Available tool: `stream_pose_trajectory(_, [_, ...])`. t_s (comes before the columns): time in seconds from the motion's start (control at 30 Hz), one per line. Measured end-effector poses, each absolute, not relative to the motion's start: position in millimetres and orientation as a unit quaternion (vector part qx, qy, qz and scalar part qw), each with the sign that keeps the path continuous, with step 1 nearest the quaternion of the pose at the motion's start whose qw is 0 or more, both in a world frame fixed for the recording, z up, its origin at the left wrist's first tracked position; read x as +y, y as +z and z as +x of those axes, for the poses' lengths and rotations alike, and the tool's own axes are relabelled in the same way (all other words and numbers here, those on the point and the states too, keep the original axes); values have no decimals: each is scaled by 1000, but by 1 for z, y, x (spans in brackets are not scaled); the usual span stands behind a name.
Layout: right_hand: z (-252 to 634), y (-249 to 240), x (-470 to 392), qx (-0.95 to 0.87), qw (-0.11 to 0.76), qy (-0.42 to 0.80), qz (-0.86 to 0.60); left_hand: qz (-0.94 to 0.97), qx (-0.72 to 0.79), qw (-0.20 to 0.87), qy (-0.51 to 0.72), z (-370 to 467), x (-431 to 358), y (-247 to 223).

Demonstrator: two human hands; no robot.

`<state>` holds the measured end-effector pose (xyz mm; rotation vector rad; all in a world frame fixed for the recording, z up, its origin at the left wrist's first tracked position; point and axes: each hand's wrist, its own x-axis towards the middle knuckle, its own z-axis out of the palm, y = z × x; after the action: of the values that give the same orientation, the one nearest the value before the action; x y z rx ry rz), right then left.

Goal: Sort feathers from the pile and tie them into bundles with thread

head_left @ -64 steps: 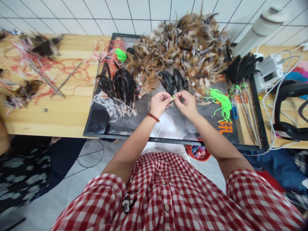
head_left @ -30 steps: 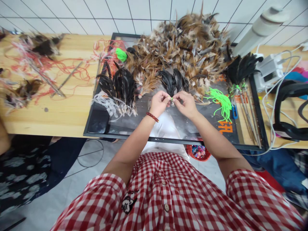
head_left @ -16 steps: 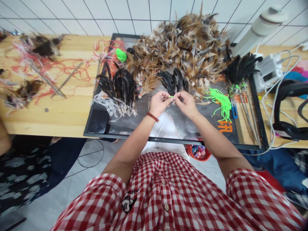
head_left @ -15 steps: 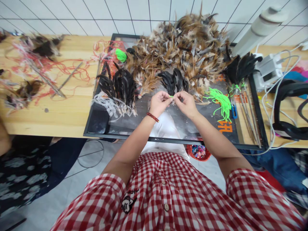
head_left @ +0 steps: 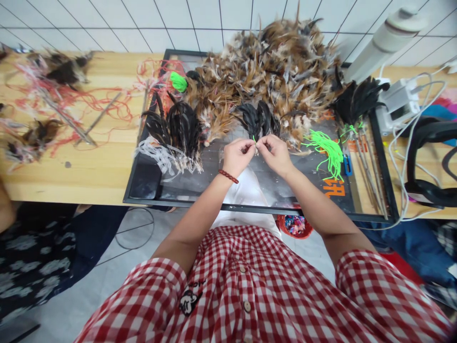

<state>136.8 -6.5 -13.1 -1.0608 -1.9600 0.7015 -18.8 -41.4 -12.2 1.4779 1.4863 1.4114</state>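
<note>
My left hand (head_left: 238, 155) and my right hand (head_left: 273, 151) meet at the base of a small bunch of black feathers (head_left: 259, 119). The fingers of both are pinched on a short bright green string (head_left: 254, 140) at the quills. The feather tips point away from me. A large heap of brown feathers (head_left: 264, 76) lies behind the bunch. To the right lies a pile of green strings (head_left: 326, 152); to the left are more black feathers (head_left: 183, 126) and whitish translucent strips (head_left: 157, 155).
A black-framed tray (head_left: 214, 206) spans the table. At right are sticks with black feathers (head_left: 357, 102), a white cylinder (head_left: 387, 45), a charger (head_left: 398, 105) and cables. Red strings (head_left: 117, 102) tangle at left. A red basket (head_left: 295, 226) is below; people sit on both sides.
My left hand has shifted slightly downward and turned a little. The green string now stands more upright between the fingertips. My right hand has barely moved.
</note>
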Motion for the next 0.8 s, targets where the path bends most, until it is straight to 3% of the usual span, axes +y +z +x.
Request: stream_pose_trajectory(0.8, [139,-19,-9,-821,335,189,-422,705,553,162,413,-24,-46,-15])
